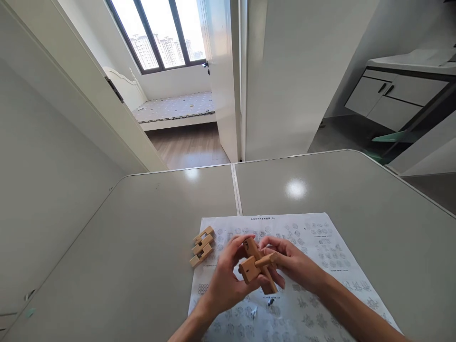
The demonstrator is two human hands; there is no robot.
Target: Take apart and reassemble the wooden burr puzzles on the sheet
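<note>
Several interlocked wooden puzzle pieces (251, 270) are held up above a printed sheet. My left hand (228, 280) is closed around them from the left, fingers behind and thumb along the lower front. From the right, my right hand (287, 259) grips a piece that sticks out toward me, its fingertips pressed on the wood. Dark marks show on the upper end of one piece. To the left of my hands, more notched wooden pieces (202, 247) lie side by side at the sheet's edge.
The large printed sheet (342, 270) shows rows of small diagrams and lies on a grey table (153, 251) with a seam across it. A small dark object (271, 301) is on the sheet below my hands. Beyond the table are a doorway and a bed (178, 107).
</note>
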